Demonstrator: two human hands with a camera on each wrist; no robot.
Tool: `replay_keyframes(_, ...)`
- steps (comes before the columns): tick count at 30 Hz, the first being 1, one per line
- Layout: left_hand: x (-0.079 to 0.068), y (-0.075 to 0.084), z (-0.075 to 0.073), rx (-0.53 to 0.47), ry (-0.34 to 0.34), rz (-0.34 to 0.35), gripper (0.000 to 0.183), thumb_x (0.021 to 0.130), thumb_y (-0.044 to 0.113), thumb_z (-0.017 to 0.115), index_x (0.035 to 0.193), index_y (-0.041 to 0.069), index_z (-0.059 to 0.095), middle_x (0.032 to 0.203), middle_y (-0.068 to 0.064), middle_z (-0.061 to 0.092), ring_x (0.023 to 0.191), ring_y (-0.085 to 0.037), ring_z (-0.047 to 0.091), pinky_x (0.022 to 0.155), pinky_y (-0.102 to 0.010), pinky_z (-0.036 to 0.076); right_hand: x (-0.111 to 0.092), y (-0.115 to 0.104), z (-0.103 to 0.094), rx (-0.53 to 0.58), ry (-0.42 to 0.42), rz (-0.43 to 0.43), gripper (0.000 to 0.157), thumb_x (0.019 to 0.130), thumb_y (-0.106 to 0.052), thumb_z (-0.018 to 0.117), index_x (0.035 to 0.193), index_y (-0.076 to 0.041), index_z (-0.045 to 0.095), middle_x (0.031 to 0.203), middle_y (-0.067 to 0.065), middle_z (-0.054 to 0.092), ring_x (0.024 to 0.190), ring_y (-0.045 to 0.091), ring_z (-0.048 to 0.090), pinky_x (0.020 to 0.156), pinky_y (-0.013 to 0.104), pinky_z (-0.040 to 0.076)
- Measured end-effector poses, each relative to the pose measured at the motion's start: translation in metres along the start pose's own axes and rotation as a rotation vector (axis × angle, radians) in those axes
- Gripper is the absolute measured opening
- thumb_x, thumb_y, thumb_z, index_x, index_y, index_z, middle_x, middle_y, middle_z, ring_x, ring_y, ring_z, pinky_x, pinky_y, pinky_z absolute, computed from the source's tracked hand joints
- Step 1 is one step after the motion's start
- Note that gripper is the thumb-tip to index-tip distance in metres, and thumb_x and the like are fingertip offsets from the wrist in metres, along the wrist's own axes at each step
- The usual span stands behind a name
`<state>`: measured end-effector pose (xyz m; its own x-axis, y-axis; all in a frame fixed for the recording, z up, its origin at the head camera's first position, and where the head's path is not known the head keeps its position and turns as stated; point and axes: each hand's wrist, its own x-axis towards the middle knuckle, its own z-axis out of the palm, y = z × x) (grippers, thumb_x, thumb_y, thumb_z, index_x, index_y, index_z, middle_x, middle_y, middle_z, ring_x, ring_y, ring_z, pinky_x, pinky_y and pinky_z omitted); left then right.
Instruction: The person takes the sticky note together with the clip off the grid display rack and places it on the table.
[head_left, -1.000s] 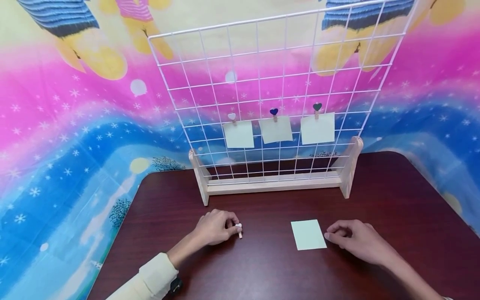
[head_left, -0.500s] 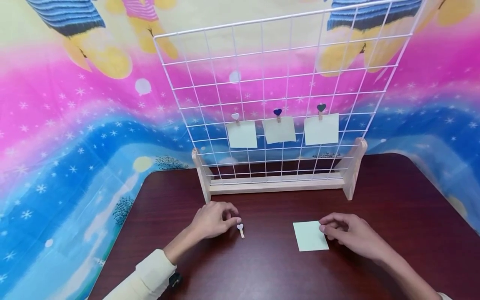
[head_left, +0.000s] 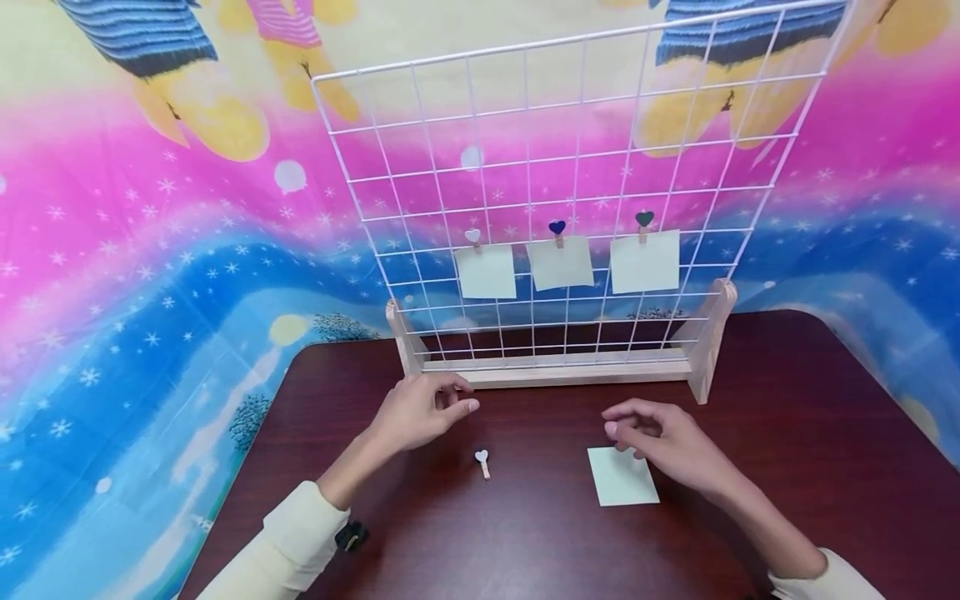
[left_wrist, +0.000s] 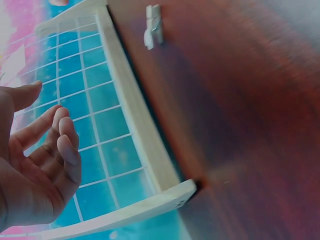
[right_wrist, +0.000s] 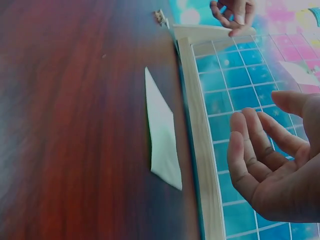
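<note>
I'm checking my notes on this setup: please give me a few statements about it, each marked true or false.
1. Three pale square papers hang on the white wire grid. True.
2. Above the middle one is a yellow star. False: it is a dark blue heart.
3. A small white-heart wooden clothespin lies on the dark reddish-brown table. True.
4. Fingers are pinching that clothespin. False: the bare left hand and bare right hand hold nothing.
5. A loose pale-green square paper lies nearer the right hand than the left. True.
</note>
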<state>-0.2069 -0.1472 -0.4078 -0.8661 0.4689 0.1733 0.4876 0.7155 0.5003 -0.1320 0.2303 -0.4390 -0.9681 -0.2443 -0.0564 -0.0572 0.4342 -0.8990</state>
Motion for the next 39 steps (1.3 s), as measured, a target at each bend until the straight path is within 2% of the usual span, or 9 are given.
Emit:
replay_keyframes(9, 0.012, 0.010, -0.029, -0.022, 0.051, 0.013, 0.025, 0.097, 0.034, 0.080, 0.115, 0.016, 0.081, 0.079, 0.009, 0.070, 0.066, -0.005, 0.062, 0.065, -0.028, 0.053, 0.020, -0.016, 0.014, 0.062, 0.022, -0.063, 0.034, 0.105, -0.026, 0.071, 0.131, -0.004, 0.071, 0.107, 0.022, 0.076, 0.093, 0.026, 0.076, 0.080, 0.036, 0.065)
replay_keyframes(18, 0.023, 0.018, -0.051, -0.025, 0.081, -0.007, 0.027, 0.100, 0.037, 0.077, 0.120, 0.019, 0.080, 0.080, 0.009, 0.072, 0.066, -0.008, 0.062, 0.067, -0.030, 0.054, 0.039, -0.032, 0.022, 0.077, 0.083, -0.107, 0.032, 0.106, -0.025, 0.070, 0.131, -0.005, 0.071, 0.108, 0.012, 0.079, 0.095, 0.023, 0.077, 0.079, 0.029, 0.063)
replay_keyframes(21, 0.028, 0.022, -0.059, -0.029, 0.105, 0.010, 0.027, 0.100, 0.036, 0.077, 0.120, 0.017, 0.080, 0.080, 0.006, 0.073, 0.068, -0.008, 0.064, 0.070, -0.036, 0.057, 0.045, -0.038, 0.024, 0.092, 0.095, -0.123, 0.033, 0.106, -0.025, 0.070, 0.133, -0.006, 0.070, 0.109, 0.012, 0.078, 0.095, 0.020, 0.077, 0.080, 0.029, 0.063)
replay_keyframes(22, 0.030, 0.023, -0.062, -0.027, 0.116, 0.015, 0.027, 0.101, 0.036, 0.076, 0.120, 0.017, 0.080, 0.081, 0.006, 0.074, 0.068, -0.008, 0.065, 0.080, -0.041, 0.059, 0.046, -0.040, 0.025, 0.094, 0.098, -0.129, 0.033, 0.106, -0.025, 0.069, 0.134, -0.006, 0.070, 0.109, 0.012, 0.078, 0.095, 0.020, 0.077, 0.080, 0.029, 0.063)
replay_keyframes(23, 0.032, 0.025, -0.065, -0.027, 0.127, 0.018, 0.027, 0.101, 0.035, 0.076, 0.121, 0.017, 0.080, 0.082, 0.005, 0.075, 0.068, -0.009, 0.066, 0.081, -0.043, 0.060, 0.048, -0.042, 0.025, 0.096, 0.101, -0.134, 0.033, 0.107, -0.024, 0.069, 0.134, -0.006, 0.070, 0.109, 0.013, 0.078, 0.096, 0.019, 0.077, 0.081, 0.029, 0.063)
replay_keyframes(25, 0.036, 0.028, -0.070, -0.031, 0.147, 0.014, 0.029, 0.101, 0.036, 0.076, 0.123, 0.017, 0.079, 0.084, 0.003, 0.075, 0.067, -0.010, 0.067, 0.080, -0.046, 0.060, 0.051, -0.045, 0.026, 0.096, 0.112, -0.141, 0.033, 0.107, -0.025, 0.069, 0.135, -0.008, 0.070, 0.109, 0.012, 0.077, 0.096, 0.020, 0.077, 0.081, 0.028, 0.063)
replay_keyframes(28, 0.040, 0.032, -0.077, -0.045, 0.177, 0.002, 0.031, 0.102, 0.036, 0.075, 0.126, 0.017, 0.078, 0.088, 0.000, 0.076, 0.069, -0.012, 0.069, 0.073, -0.042, 0.061, 0.057, -0.049, 0.028, 0.109, 0.130, -0.153, 0.032, 0.106, -0.025, 0.069, 0.134, -0.009, 0.070, 0.107, 0.013, 0.076, 0.095, 0.021, 0.077, 0.081, 0.028, 0.063)
replay_keyframes(29, 0.042, 0.033, -0.079, -0.053, 0.190, 0.004, 0.031, 0.102, 0.036, 0.075, 0.126, 0.017, 0.078, 0.089, -0.001, 0.076, 0.069, -0.013, 0.069, 0.063, -0.039, 0.058, 0.059, -0.051, 0.028, 0.113, 0.137, -0.156, 0.032, 0.106, -0.025, 0.069, 0.134, -0.009, 0.070, 0.107, 0.014, 0.076, 0.095, 0.020, 0.077, 0.081, 0.028, 0.063)
replay_keyframes(39, 0.063, 0.044, -0.094, -0.087, 0.301, 0.023, 0.033, 0.102, 0.035, 0.075, 0.129, 0.016, 0.077, 0.088, -0.002, 0.075, 0.076, -0.017, 0.070, 0.063, -0.035, 0.056, 0.078, -0.066, 0.033, 0.102, 0.202, -0.187, 0.031, 0.106, -0.028, 0.071, 0.131, -0.010, 0.073, 0.108, 0.013, 0.077, 0.095, 0.028, 0.076, 0.081, 0.030, 0.063)
